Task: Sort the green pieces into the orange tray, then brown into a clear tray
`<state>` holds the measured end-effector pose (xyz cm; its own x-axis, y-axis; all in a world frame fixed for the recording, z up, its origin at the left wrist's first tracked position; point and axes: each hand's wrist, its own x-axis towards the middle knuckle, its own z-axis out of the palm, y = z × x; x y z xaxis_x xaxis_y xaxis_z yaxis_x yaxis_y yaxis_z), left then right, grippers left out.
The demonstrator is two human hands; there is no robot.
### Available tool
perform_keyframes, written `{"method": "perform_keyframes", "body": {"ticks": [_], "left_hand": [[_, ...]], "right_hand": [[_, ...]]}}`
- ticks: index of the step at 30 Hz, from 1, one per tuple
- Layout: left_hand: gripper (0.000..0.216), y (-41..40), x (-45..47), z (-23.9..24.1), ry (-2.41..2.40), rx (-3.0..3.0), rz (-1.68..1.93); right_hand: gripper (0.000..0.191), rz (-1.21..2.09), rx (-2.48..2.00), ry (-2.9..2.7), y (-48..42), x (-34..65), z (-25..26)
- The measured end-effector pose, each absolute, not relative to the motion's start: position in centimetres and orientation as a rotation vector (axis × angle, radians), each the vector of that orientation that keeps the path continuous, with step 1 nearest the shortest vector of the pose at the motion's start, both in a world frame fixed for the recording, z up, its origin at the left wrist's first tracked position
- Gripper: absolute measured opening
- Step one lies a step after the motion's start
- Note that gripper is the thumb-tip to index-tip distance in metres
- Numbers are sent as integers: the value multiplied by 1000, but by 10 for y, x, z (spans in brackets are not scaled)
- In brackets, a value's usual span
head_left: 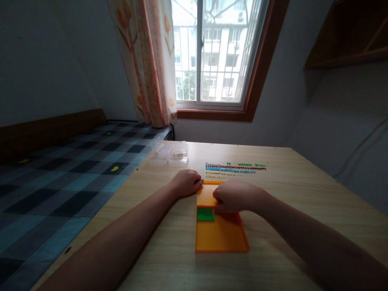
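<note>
One clear plastic box (169, 152) lies far left on the table (303, 210). The left hand (186, 182), fingers curled together, rests against the far corner of the single orange tray (221, 236). The tray holds one green block of sticks (205, 214). The right hand (235, 196) curls over it, its fingertips hidden. Beyond lie about four rows of tiny coloured pieces (235, 169), too small to count.

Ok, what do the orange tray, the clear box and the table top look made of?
Orange tray: probably plastic, matt, uniform colour with thin moulded walls. Clear box: transparent plastic, glossy, the table showing through it. Table top: pale wood or wood-look laminate, smooth, with fine grain lines; cannot tell which.
</note>
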<state>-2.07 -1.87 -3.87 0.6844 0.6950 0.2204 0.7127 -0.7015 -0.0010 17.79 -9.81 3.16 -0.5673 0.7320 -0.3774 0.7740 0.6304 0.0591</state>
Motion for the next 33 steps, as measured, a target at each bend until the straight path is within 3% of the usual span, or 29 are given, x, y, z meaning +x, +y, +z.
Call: {"method": "perform_keyframes", "body": {"ticks": [33], "left_hand": [[32,-18,-21,-41,-1161,-2785,-283]], "right_hand": [[37,-99,1251,2519,-103,172,21]]}}
